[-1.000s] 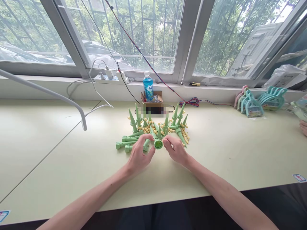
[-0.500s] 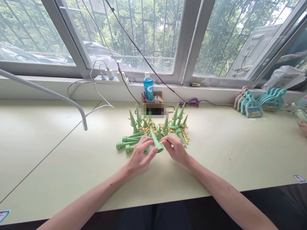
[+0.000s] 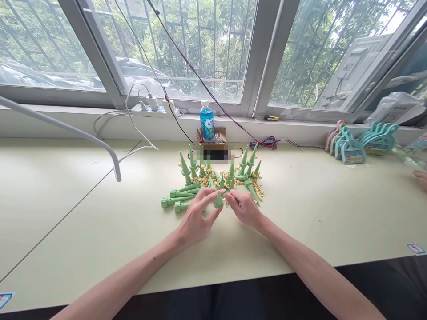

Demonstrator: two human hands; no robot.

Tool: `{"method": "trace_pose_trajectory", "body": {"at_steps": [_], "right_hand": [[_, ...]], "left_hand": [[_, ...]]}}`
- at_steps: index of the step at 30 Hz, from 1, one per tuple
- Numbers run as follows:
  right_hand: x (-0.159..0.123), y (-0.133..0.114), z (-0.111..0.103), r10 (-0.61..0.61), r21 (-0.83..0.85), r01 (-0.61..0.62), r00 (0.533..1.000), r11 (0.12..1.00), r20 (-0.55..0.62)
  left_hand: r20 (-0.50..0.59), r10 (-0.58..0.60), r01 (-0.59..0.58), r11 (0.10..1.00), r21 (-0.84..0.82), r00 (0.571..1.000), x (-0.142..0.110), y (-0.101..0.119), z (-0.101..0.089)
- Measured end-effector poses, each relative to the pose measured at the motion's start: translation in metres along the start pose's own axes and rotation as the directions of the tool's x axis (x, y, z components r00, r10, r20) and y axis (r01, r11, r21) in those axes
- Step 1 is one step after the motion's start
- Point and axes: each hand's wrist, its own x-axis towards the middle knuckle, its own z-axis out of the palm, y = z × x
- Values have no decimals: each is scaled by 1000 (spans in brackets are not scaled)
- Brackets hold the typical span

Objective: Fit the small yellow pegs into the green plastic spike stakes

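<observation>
My left hand (image 3: 199, 214) is closed around a green plastic plant watering spike (image 3: 219, 201), whose cone points up and away. Pinched in the fingertips of my right hand (image 3: 245, 208), right against the spike's side, is a small yellow valve (image 3: 224, 201), mostly hidden by the fingers. Several green spikes (image 3: 184, 169) stand upright behind my hands, some with yellow valves on them. Among them lies a pile of loose yellow valves (image 3: 258, 189). More green spikes with ribbed caps (image 3: 171, 201) lie on their sides by my left hand.
A blue bottle (image 3: 207, 122) stands in a small cardboard box (image 3: 220, 136) at the back. Coiled wires (image 3: 267, 142) lie behind the pile. Teal and pink plastic tools (image 3: 350, 146) stand at the right, near another person's hand (image 3: 420, 177). A white tube (image 3: 83, 133) reaches in from the left.
The long green spike in my left hand has been turned, so its wide end no longer faces me and its cone now points up. My right hand stays close beside it.
</observation>
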Motion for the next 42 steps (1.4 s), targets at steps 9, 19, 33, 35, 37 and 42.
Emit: {"method": "trace_pose_trajectory", "body": {"at_steps": [9, 19, 33, 35, 37, 42], "right_hand": [[-1, 0, 2, 32, 75, -28, 998, 997, -57], [-1, -1, 0, 3, 80, 10, 987, 997, -162], [0, 4, -1, -30, 51, 33, 998, 998, -63], [-1, 4, 0, -22, 48, 24, 999, 999, -36], [-1, 3, 1, -11, 37, 11, 1000, 999, -21], [-2, 4, 2, 11, 30, -11, 1000, 999, -6]], "left_hand": [[-82, -15, 22, 996, 88, 996, 1, -2, 1], [-45, -167, 170, 983, 75, 985, 5, -1, -5], [-17, -146, 146, 987, 62, 989, 5, 1, -6], [-41, -102, 103, 993, 48, 994, 5, 0, -5], [-64, -58, 61, 997, 43, 996, 5, -2, -4], [-98, -5, 10, 999, 52, 995, 5, -5, -1]]}}
